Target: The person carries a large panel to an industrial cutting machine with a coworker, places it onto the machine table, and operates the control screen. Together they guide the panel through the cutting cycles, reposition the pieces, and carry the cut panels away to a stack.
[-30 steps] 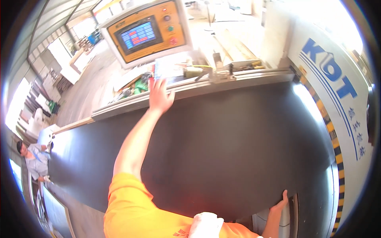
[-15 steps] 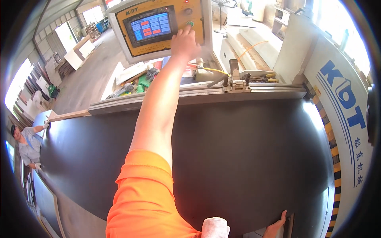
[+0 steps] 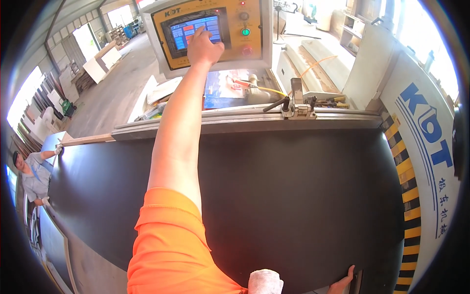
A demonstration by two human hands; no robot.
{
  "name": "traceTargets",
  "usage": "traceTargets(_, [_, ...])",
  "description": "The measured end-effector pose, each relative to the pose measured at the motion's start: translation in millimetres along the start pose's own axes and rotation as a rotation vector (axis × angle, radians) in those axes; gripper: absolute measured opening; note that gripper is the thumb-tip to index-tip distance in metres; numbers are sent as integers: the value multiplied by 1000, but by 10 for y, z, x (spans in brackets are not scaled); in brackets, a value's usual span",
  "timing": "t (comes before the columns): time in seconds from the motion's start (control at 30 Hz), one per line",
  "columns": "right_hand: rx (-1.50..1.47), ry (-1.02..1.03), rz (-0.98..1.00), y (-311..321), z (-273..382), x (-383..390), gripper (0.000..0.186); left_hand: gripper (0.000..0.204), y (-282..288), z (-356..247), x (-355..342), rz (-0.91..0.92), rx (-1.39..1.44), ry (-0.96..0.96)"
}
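My left hand (image 3: 205,47) reaches up to a touch screen (image 3: 182,37) on a yellow-faced control panel (image 3: 245,61). Its index finger points onto the display, the other fingers are loosely bent, and it holds nothing. To the right of the screen a round button (image 3: 246,32) glows green. Below my outstretched arm lies a large, dark, flat board (image 3: 293,196). At its near edge, lower right, my right hand (image 3: 341,284) grips the board; one finger shows at the edge, while the rest is mostly hidden.
A metal fence rail (image 3: 235,125) with a clamp-like stop (image 3: 298,105) runs along the board's far side. A black-and-yellow striped strip (image 3: 409,196) and white machine housing (image 3: 423,122) border the right. At the far left, a co-worker (image 3: 35,176) in gloves holds the board's end.
My left hand has moved left from the green button onto the touch screen. The button now shows lit green. More of the striped strip shows beside the board's right edge.
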State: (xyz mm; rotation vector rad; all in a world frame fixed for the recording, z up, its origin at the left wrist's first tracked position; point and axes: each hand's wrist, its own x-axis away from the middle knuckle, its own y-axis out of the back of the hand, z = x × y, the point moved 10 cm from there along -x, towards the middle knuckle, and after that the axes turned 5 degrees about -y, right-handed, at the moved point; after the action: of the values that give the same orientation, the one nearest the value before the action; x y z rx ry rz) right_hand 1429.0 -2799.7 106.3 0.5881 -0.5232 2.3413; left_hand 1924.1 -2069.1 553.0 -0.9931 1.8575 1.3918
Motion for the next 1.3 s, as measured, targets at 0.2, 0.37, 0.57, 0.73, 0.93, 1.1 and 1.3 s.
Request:
traceTargets(0.2, [-237, -167, -152, -174, -84, 113, 77, 49, 2, 24, 915, 47, 37, -2])
traceTargets(0.37, [-295, -131, -55, 35, -129, -56, 71, 35, 321, -395, 3286, 421, 273, -260])
traceTargets(0.57, [-327, -43, -72, 18, 57, 30, 59, 41, 1793, -210, 5272, 614, 80, 22])
traceTargets(0.73, [-409, 5, 5, 136, 27, -258, 51, 58, 2649, -698, 6300, 801, -89, 82])
traceTargets(0.93, [-395, -54, 99, -35, -28, -159, 51, 72, 2555, -1047, 6284, 963, -161, 86])
traceTargets(1.1, [-161, -30, 33, 1026, -445, -474, 42, 69, 2547, -1081, 6224, 991, -73, 67])
traceTargets(1.3, [265, 267, -46, 247, -365, 867, 34, 57, 3778, -1036, 6985, 908, 378, -172])
